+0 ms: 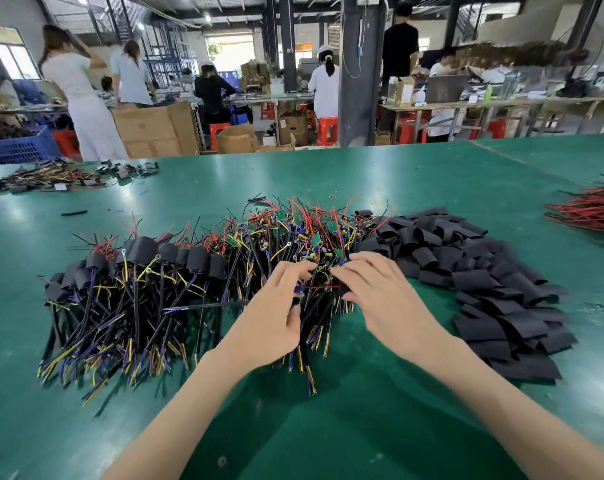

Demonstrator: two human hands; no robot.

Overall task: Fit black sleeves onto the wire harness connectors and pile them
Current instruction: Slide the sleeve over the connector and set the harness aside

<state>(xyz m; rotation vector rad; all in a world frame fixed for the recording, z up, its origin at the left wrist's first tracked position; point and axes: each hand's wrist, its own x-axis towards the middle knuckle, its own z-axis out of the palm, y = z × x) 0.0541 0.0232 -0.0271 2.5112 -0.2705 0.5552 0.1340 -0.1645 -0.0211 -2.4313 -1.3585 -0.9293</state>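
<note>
At frame centre my left hand (280, 306) pinches a harness (300, 289). Its black cable runs down toward the bottom edge, and a red lead stretches crosswise to my right hand (373, 289), whose fingers curl round a black sleeve (342, 289). The bare pile (311, 230) crowds just behind them, with the sleeved pile (138, 271) at left and loose sleeves (484, 271) at right, all on the green table (328, 427).

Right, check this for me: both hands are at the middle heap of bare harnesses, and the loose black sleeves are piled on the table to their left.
Wrong side. The head view shows the loose black sleeves piled on the table to the right of the hands. The left hand and right hand are indeed at the middle heap of bare harnesses.
</note>
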